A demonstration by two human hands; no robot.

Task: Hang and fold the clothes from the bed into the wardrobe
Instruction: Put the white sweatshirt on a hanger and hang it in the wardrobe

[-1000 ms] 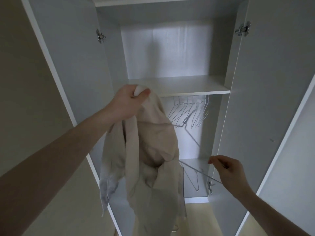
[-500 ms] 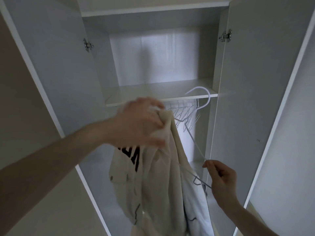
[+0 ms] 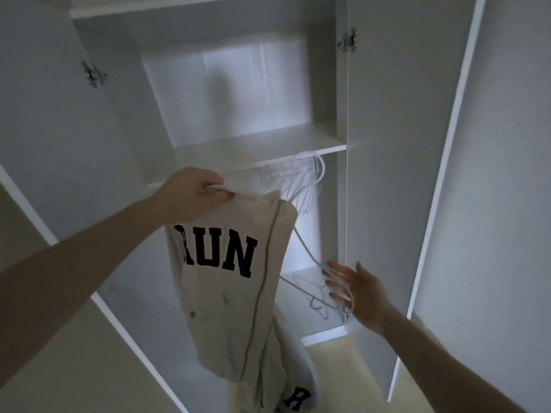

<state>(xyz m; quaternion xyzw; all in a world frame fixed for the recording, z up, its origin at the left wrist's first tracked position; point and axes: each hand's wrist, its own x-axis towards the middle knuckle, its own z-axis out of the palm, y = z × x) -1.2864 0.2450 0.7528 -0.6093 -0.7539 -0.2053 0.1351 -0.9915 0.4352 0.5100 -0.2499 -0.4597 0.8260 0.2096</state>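
**White wardrobe open, beige jacket held up at centre frame**

White wardrobe (image 3: 387, 144) fills the frame, both doors swung wide. At centre, the left hand (image 3: 190, 198) grips the top of a beige jacket (image 3: 232, 293) printed "RUN"; it hangs down to the lower edge. At lower right, the right hand (image 3: 357, 290) is spread open, fingers straight, against a white wire hanger (image 3: 307, 248) slanting out from the jacket. More hangers (image 3: 301, 180) cluster under the shelf (image 3: 253, 150) above.
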